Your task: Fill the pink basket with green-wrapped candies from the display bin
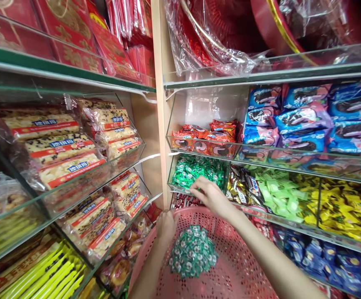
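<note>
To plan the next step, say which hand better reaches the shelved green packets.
Probably the right hand: it's close to the shelved green packets, while the left hand grips the rim of the pink basket.

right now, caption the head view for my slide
Left hand on a pink basket of green packets, right hand near a shelf bin of more.

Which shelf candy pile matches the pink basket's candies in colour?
The deep green pile behind the right hand; the pale green pile and yellow pile farther right differ in colour.
</note>
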Motion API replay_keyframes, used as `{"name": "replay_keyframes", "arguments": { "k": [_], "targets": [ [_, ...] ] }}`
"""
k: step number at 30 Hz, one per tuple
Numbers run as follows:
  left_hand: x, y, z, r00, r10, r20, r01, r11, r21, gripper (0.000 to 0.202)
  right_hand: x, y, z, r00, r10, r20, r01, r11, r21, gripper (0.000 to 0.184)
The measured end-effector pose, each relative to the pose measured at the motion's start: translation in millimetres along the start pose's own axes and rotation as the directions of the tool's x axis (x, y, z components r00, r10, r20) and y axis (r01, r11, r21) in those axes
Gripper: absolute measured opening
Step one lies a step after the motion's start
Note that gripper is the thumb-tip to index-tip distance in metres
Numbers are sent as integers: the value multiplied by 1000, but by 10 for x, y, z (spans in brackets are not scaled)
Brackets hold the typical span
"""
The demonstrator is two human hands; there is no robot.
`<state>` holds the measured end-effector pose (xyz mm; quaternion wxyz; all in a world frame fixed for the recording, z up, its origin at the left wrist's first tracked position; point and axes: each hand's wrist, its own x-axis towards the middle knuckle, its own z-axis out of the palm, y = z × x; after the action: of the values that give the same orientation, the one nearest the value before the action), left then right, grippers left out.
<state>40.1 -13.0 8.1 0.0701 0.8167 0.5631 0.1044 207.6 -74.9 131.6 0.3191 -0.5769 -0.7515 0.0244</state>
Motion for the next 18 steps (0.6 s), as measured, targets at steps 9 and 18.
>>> {"name": "replay_keyframes", "arguments": {
  "k": [9,18],
  "targets": [
    [10,-21,21,999,39,-30,-38,999,19,40,-476,480,801,924,108,367,-179,970,164,22],
    [0,13,-26,998,49,-35,-48,998,27,40,-663,707,1067,848,348,400,-367,930,-31,17]
  ]
}}
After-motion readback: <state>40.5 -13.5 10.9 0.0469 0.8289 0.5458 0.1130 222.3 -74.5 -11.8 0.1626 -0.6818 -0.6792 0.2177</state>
